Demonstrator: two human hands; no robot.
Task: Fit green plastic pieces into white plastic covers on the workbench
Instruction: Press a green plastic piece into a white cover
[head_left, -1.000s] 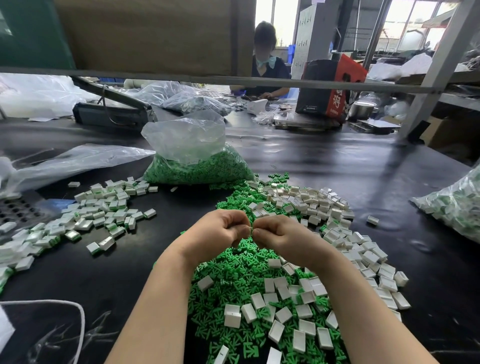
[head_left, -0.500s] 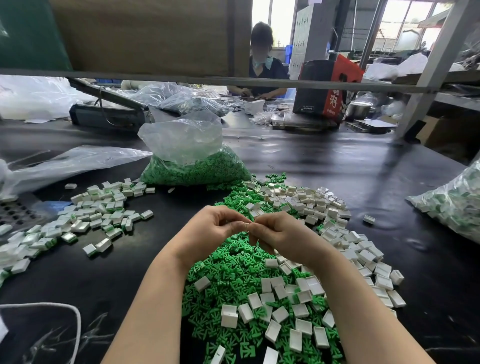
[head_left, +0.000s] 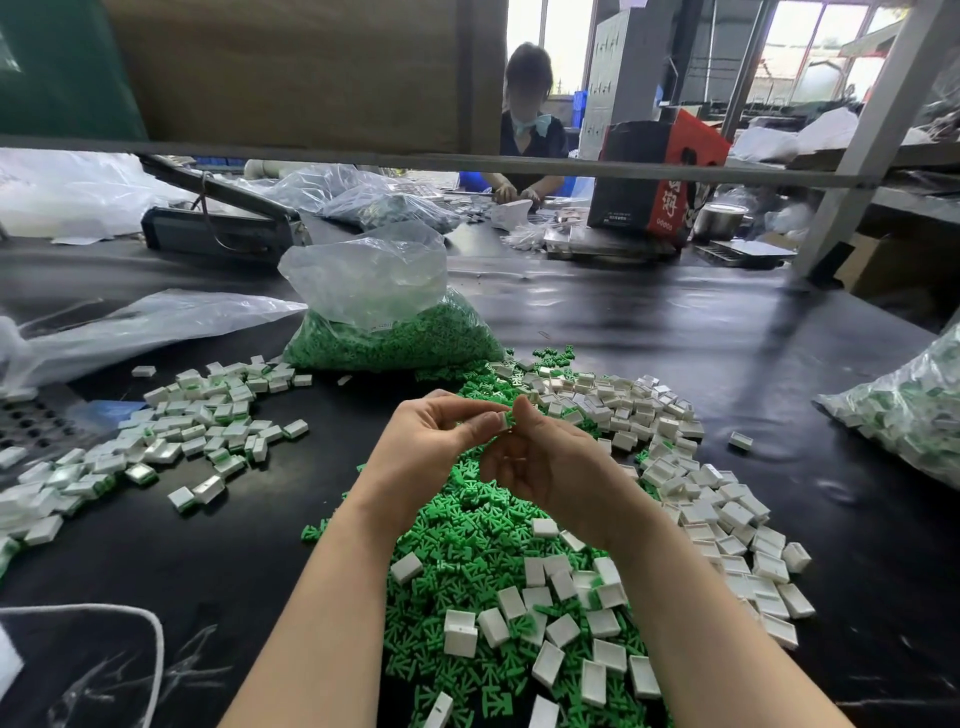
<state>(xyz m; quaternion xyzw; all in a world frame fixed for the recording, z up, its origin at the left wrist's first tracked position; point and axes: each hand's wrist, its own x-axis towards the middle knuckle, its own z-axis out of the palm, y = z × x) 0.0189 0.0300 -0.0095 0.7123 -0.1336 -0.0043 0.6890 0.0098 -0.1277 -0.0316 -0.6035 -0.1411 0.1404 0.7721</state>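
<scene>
The small green plastic piece sits pinched between both hands above the loose green pile, going into a little white plastic cover. Left hand pinches it at the fingertips; right hand grips from the other side. Looks light, stiff and fiddly, so I'd grab by the edges. Finished ones are heaped left on the black desk.
</scene>
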